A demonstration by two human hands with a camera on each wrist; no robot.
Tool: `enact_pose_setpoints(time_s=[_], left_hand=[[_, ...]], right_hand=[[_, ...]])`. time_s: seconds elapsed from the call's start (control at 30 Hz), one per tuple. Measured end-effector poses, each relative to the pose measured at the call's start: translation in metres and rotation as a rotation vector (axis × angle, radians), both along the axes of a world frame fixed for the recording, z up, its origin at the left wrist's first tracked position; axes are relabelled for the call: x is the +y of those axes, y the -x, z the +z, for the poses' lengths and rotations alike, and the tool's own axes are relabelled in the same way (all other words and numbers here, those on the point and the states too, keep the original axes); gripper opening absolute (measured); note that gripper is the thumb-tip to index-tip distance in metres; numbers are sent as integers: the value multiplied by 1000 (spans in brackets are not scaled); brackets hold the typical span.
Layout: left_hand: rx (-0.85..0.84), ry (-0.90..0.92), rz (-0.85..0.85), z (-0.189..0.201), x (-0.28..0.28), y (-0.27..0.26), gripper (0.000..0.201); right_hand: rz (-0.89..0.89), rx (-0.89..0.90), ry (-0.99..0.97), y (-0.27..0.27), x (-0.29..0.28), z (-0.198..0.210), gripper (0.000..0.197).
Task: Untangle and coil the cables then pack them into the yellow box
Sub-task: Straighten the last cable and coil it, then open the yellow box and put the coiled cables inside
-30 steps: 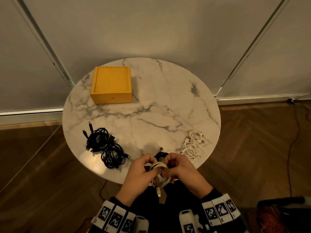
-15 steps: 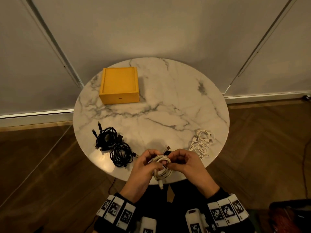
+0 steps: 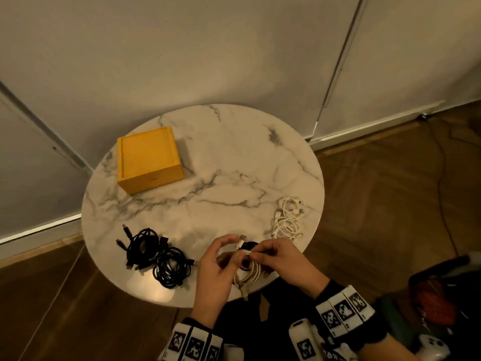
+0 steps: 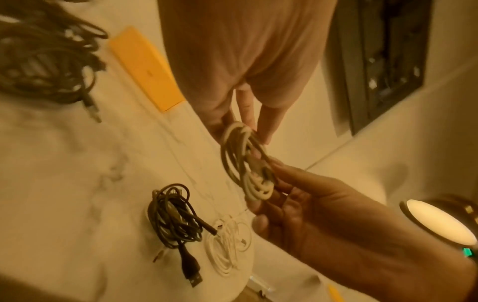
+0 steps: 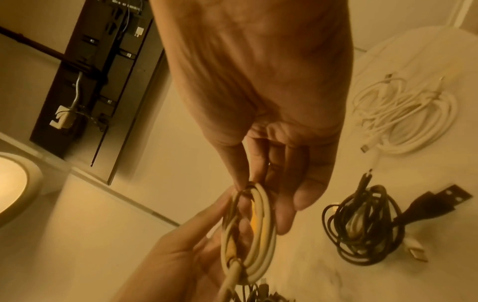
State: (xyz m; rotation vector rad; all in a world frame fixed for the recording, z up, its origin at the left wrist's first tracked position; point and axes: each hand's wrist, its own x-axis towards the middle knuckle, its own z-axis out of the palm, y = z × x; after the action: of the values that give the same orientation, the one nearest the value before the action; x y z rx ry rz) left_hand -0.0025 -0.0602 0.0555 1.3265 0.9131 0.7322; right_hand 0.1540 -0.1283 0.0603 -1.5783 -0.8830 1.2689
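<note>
A coiled white cable (image 3: 247, 276) hangs between my two hands over the near edge of the round marble table (image 3: 234, 162). My left hand (image 3: 233, 250) grips the coil (image 4: 243, 163) at its left side, with one plug end sticking up by the thumb. My right hand (image 3: 256, 254) pinches a strand at the top of the coil (image 5: 256, 235). The yellow box (image 3: 148, 158) stands at the back left with its lid on. A small black coil (image 3: 248, 244) lies on the table just behind my hands.
Two bundles of black cables (image 3: 156, 254) lie at the front left of the table. Loose white cables (image 3: 289, 217) lie at the right edge. Wooden floor surrounds the table, and a wall stands behind it.
Both hands stay on the white coil and have turned it slightly, so a plug end now sticks up. My head view has shifted and tilted; nothing on the table has moved.
</note>
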Motion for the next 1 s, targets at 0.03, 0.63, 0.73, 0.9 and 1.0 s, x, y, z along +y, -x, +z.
enact_pose_setpoints(time_s=[0.03, 0.63, 0.73, 0.9, 1.0], left_hand=[[21, 14, -48, -1, 1, -5, 34], [204, 199, -383, -22, 12, -61, 26], [244, 176, -348, -27, 24, -56, 18], [331, -26, -351, -33, 40, -68, 13], [398, -270, -442, -24, 40, -95, 22]], right_hand=[[-19, -11, 1, -5, -3, 0, 10], [-284, 57, 30, -75, -45, -28, 13], [-447, -2, 22, -106, -30, -27, 16], [-569, -113, 147, -131, 4, -59, 19], [-495, -359, 248, -127, 9, -77, 32]])
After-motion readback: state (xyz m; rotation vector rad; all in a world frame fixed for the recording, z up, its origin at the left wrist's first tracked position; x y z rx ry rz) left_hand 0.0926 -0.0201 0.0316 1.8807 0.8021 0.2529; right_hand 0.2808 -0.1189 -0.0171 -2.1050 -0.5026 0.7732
